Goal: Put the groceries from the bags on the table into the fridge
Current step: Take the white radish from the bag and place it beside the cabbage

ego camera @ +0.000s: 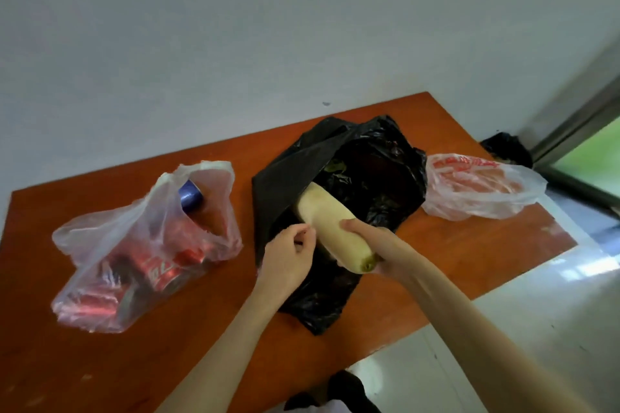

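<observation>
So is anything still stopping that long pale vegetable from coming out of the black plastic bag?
Partly. The right hand grips the long pale vegetable at its near end, but its far end lies under a fold of the black plastic bag. The left hand is beside it. No fridge is in view.

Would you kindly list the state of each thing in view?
Radish: half out of the bag, held.
Black bag: open, lying flat.
Cans bag: open, full.
Red-printed bag: lying slack.
Right hand: gripping radish.
Left hand: pinching black bag's edge.
</observation>
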